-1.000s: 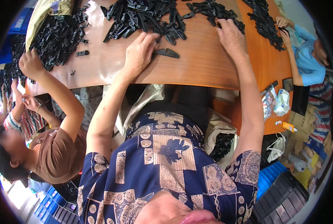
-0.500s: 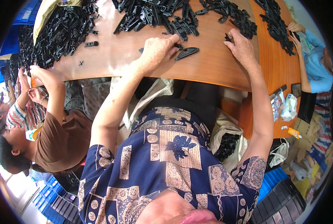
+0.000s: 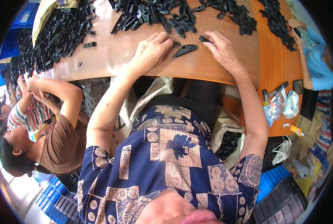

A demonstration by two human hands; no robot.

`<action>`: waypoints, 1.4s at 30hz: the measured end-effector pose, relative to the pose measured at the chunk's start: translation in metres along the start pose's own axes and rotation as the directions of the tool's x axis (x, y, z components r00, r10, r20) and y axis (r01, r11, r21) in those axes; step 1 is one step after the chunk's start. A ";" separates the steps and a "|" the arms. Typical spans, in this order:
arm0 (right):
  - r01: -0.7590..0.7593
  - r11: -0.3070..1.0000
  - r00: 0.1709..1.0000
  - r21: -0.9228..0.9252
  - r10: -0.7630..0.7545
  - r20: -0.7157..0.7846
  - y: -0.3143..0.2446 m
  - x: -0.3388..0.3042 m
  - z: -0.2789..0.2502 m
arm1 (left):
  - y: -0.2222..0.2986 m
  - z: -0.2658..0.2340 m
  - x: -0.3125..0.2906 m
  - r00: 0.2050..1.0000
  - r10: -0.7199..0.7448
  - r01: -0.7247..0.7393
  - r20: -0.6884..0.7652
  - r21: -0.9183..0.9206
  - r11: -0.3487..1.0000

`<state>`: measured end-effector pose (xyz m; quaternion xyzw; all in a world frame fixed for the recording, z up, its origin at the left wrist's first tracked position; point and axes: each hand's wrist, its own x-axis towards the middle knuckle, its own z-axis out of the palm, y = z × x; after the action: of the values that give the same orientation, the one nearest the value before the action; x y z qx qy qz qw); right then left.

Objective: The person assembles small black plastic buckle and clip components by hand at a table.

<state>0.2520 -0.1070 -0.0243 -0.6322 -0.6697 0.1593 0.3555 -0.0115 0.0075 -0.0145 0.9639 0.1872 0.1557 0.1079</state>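
Observation:
My right hand (image 3: 221,50) pinches a small black plastic part (image 3: 203,39) between thumb and fingers, just above the wooden table. My left hand (image 3: 153,47) rests at the table with its fingers curled inward; whatever is inside them is hidden. A short black piece (image 3: 176,44) lies right beside its fingertips. Between my two hands, a longer, pointed black plastic part (image 3: 185,50) lies slantwise on the tabletop, apart from both.
A heap of long black parts (image 3: 148,15) spreads beyond my hands, with smaller heaps (image 3: 241,18) to the right. A large pile (image 3: 58,37) fills the left, where a person in brown (image 3: 62,145) works. Another person in blue (image 3: 319,56) sits at right, near plastic bags (image 3: 290,104).
My right hand has moved left, toward the long part, carrying its small black part. My left hand has drawn back slightly to the left, and its fingers have curled in.

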 end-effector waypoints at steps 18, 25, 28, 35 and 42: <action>0.077 0.951 0.990 -0.301 -0.038 0.134 -0.041 -0.010 -0.016 | 0.011 0.008 0.011 0.990 -0.138 0.137 -0.033 -0.042 0.990; 0.255 0.907 0.932 -0.334 -0.139 0.334 -0.046 0.017 -0.016 | 0.011 0.010 0.009 0.985 -0.140 0.124 -0.099 -0.153 0.981; 0.228 0.922 0.923 -0.314 -0.102 0.371 -0.049 0.020 -0.015 | 0.011 0.009 0.008 0.984 -0.135 0.107 -0.116 -0.218 0.970; 0.206 0.928 0.922 -0.311 -0.078 0.378 -0.042 0.019 -0.006 | 0.002 0.014 0.011 0.984 -0.082 0.043 -0.161 -0.232 0.972; 0.261 0.929 0.951 -0.262 -0.201 0.233 -0.033 0.033 0.022 | -0.010 0.021 0.018 0.986 -0.038 0.001 -0.164 -0.222 0.975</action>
<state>0.2147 -0.0754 -0.0083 -0.5742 -0.7885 0.0796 0.2055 0.0087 0.0202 -0.0318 0.9276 0.1864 0.2546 0.2000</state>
